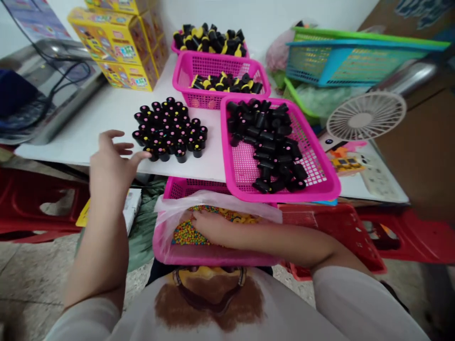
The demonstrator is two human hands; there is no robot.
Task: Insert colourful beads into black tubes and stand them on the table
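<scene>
My left hand (112, 163) hovers at the table's front edge with its fingers spread, holding nothing, just left of a cluster of upright black tubes (170, 129) on the white table (106, 113). My right hand (209, 226) reaches into a pink basket (213, 258) on my lap, lined with a clear plastic bag and filled with small colourful beads (186, 233). Its fingers are buried in the beads, so I cannot see what they hold. A pink basket (320, 187) with loose black tubes lying on their sides sits on the table at the right.
Two more pink baskets (199, 92) with black and yellow pieces stand behind. Yellow boxes (121, 42) are stacked at the back left. A white fan (366, 115) and green and blue baskets (341, 61) are at the right. Red plastic stools (42, 208) stand under the table.
</scene>
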